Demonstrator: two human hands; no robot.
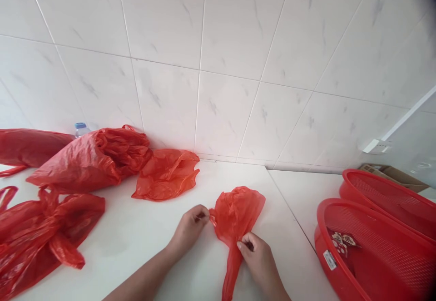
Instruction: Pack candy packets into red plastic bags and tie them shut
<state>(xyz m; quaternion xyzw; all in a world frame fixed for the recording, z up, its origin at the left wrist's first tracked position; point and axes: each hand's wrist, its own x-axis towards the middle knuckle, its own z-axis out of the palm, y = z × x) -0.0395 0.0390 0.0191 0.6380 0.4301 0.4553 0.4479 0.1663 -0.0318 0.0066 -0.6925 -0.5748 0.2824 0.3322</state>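
A thin red plastic bag [235,214] lies on the white table between my hands, its top fanned out and its lower part gathered into a narrow strip toward me. My left hand [191,224] pinches a small twisted corner at the bag's left side. Lower down, my right hand [257,253] is closed on the right edge of the gathered part, thumb and forefinger together. Another crumpled red plastic bag [166,174] rests flat just beyond my left hand, apart from it.
Full-looking red bags [91,160] and a knotted red bag [44,242] lie at the left, with a blue-capped bottle [81,129] behind. Red perforated baskets [332,228] stand at the right, the nearer holding a printed packet [342,242]. A cardboard box [395,176] and tiled wall [231,110] are behind.
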